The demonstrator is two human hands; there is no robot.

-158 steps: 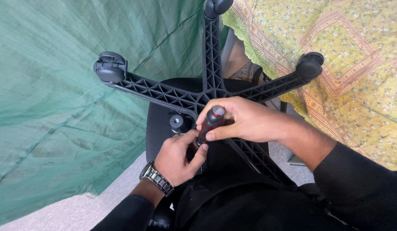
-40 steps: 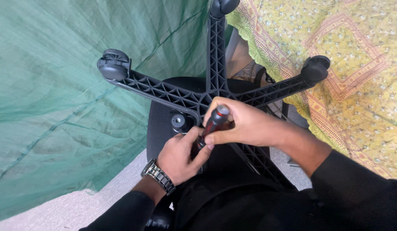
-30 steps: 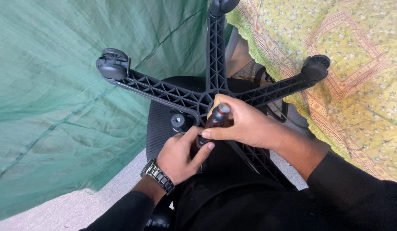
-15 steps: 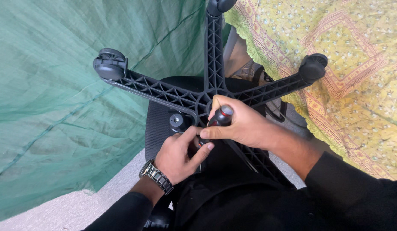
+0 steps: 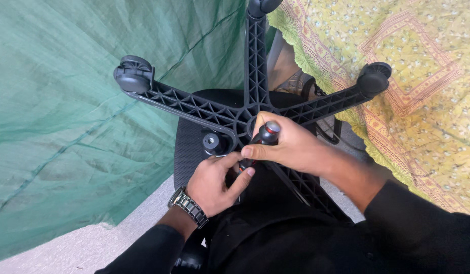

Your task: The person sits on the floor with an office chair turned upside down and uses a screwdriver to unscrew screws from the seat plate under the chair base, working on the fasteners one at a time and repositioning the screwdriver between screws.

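My right hand (image 5: 291, 147) gripped the screwdriver (image 5: 263, 139) handle — my left hand (image 5: 214, 180) pinched its shaft — over the chair base (image 5: 245, 109).

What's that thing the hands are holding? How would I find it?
Find the big black star-shaped chair base with wheels at its tips, lying against the green cloth. Near its hub, the right hand wraps a screwdriver, and the left hand, with a wristwatch, steadies it lower down. It is the only thing with a red band on its round black handle.
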